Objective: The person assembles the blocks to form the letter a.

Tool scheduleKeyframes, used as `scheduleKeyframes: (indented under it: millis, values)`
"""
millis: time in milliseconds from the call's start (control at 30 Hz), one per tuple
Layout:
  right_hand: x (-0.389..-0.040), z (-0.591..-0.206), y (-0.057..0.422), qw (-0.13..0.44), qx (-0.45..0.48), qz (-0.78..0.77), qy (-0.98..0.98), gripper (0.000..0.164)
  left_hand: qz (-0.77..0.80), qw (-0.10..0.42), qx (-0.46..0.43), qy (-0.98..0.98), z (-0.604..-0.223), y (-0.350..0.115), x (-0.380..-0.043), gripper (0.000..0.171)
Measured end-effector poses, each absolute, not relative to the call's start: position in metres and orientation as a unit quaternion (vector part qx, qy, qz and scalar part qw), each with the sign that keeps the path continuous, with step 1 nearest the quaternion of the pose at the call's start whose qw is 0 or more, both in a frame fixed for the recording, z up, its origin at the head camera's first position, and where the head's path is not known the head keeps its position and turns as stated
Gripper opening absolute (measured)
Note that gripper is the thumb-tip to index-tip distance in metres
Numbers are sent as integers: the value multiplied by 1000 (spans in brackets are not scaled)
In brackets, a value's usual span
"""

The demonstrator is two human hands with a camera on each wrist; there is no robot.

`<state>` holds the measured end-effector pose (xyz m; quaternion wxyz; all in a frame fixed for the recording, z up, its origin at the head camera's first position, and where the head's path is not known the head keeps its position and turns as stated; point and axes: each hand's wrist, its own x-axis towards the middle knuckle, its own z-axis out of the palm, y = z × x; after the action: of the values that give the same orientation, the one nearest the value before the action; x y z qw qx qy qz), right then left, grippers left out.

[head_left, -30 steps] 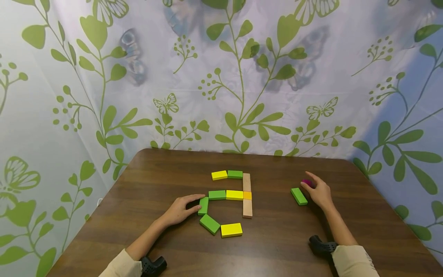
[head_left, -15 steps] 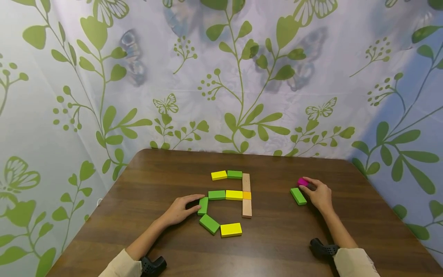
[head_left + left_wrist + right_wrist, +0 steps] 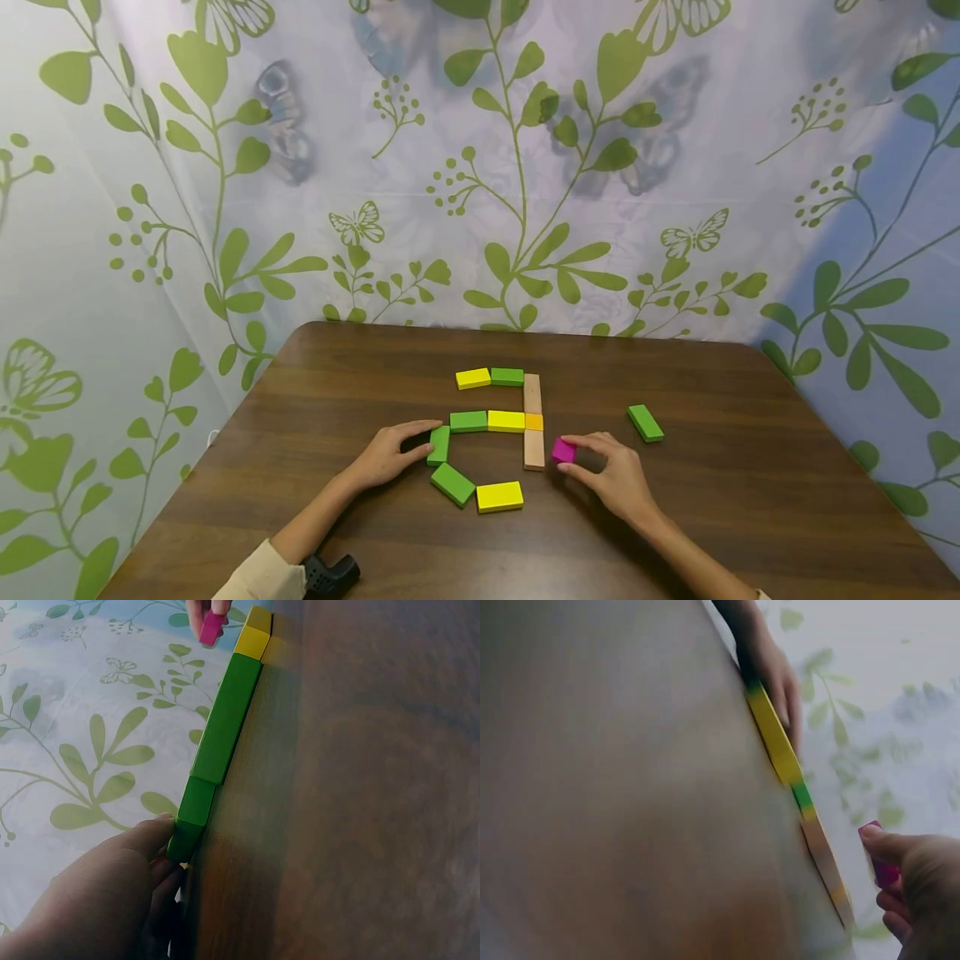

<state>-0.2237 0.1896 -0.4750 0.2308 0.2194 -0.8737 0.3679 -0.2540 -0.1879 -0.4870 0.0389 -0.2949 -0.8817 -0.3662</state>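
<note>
In the head view my right hand [image 3: 611,477] pinches a magenta block [image 3: 564,451] between thumb and fingers, just right of the standing row of pale wooden blocks. The right wrist view has this magenta block [image 3: 885,870] under my thumb. My left hand [image 3: 390,454] holds a green block [image 3: 438,446] at the left of the layout, with forefinger at its far end and thumb on its left side. From there a green block [image 3: 468,422] and a yellow block [image 3: 506,422] lead to an orange block [image 3: 533,422] between two pale blocks [image 3: 532,393].
A green block [image 3: 452,484] and a yellow block [image 3: 499,497] lie in front of the left hand. Farther back are a yellow block [image 3: 472,379] and a green block [image 3: 507,377]. One green block [image 3: 645,423] lies apart at the right. A patterned cloth [image 3: 420,275] hangs behind the table [image 3: 360,350].
My right hand has picked up the magenta block from beside the lone green block and carried it left to the pale blocks. My left hand has stayed in place.
</note>
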Motion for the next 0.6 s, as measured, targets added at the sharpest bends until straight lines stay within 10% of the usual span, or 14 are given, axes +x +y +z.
scheduleKeyframes:
  millis: [600]
  values:
    - [-185,-490,154,198,190,335,-901,43,-365,41,-298,-881,-485,-187,-252,43]
